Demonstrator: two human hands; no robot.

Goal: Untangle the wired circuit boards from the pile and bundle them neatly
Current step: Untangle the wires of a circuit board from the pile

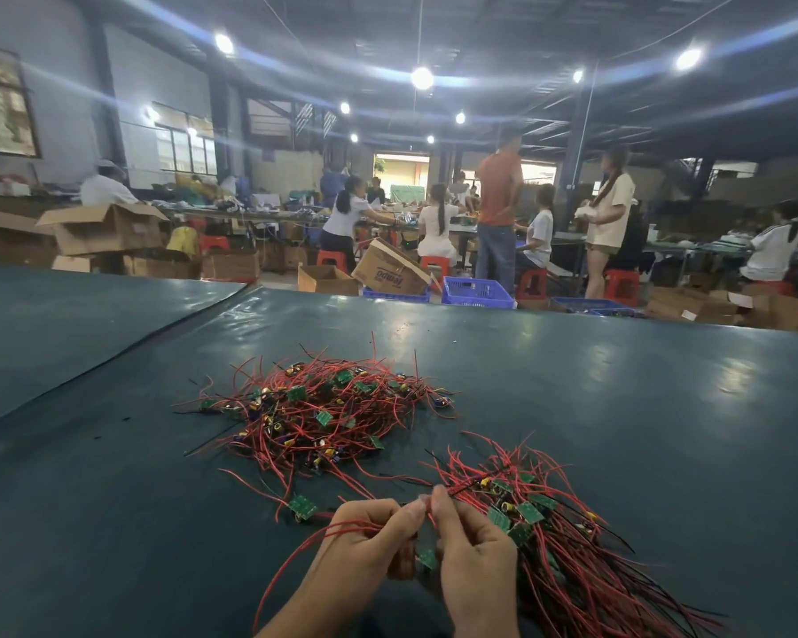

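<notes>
While thin red wires (pixel 337 529) were pinched in left grip (pixel 369 536) and right grip (pixel 475 559), both clenched on them, slow lengthwise drawing was judged safest against snagging. Tangled pile of red-wired green circuit boards (pixel 323 412) was logged mid dark green counter (pixel 618 384). Sorted bundle (pixel 572 568), touching the right grip, was laid boards far, tails trailing near-right.

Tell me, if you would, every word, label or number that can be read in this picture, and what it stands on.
"Tempo": blue print, upside down, on the tipped brown cardboard box beyond the table.
Any print on the other cardboard boxes: too blurred to read.
Any markings on the small green circuit boards: too small to read.
</notes>
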